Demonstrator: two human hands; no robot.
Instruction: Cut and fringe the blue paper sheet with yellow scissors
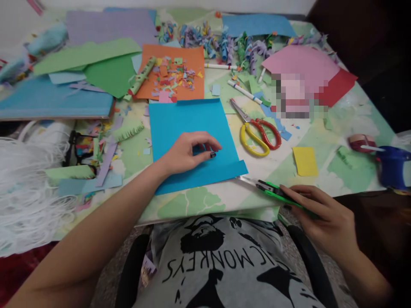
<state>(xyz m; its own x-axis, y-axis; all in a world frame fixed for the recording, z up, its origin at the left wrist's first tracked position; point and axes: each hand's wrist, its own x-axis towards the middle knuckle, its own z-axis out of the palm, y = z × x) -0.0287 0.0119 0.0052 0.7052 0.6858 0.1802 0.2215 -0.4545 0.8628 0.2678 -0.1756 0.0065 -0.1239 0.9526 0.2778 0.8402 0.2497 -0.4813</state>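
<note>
A broad desk (282, 167) under a green-and-white patterned cloth carries everything. At its front edge, near the middle, lies a flat, bright blue paper sheet (180, 124), within easy reach of both hands. Behind it, toward the back edge, an orange paper sheet (196, 53) bears small paper scraps, perhaps to keep them together. The left hand (192, 152) lies over the blue sheet, fingers loosely curled and gripping nothing, probably to steady it. Over the desk's front edge, the right hand's (324, 214) fingers grip a green-and-black cutter (272, 190), its metal blade pointed at the sheet's near right corner; contact is unclear. Yellow-and-red-handled scissors (257, 130) lie farther back, seemingly set aside. Smallest, a yellow paper square (305, 161) sits nearer the right edge.
</note>
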